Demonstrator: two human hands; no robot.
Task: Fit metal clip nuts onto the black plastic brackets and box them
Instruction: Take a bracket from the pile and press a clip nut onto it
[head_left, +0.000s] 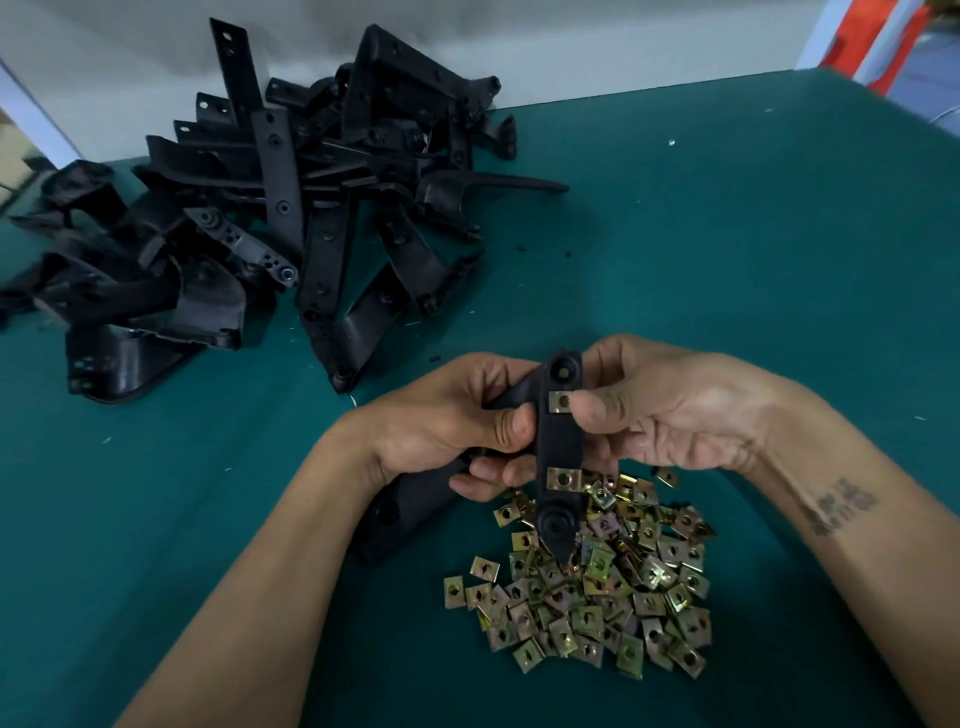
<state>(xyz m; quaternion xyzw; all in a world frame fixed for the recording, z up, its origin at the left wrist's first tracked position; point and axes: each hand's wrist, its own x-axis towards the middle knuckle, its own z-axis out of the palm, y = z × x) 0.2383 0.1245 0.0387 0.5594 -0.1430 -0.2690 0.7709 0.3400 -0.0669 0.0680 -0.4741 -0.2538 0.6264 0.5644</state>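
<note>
bracket in hand (558, 447): black plastic, held roughly upright above the near middle of the worktop (753, 234), directly over the loose clip nuts. clip nuts on it: two counted, upper nut (560, 401) near the top boss, lower nut (564, 478) near the bottom boss.

left hand (457, 421): grip clamped round the bracket's left edge and rear arm, thumb across the front. right hand (660, 410): grip pinched together on the upper nut, thumb pressing its face.

step in hand, judged: seating the upper nut onto the bracket edge; lower nut appears fully home. next move, judged: firm push until hole in nut lines up with hole in bracket, then check for any further clip position, then boxing. no box in view.

counts: one bracket held; heap of loose clip nuts (597, 587) beneath, too many and too overlapped for an exact count, well over fifty. pile of unfitted brackets (249, 218) far left, tangled, roughly two dozen or more, exact figure not obtainable.
</note>
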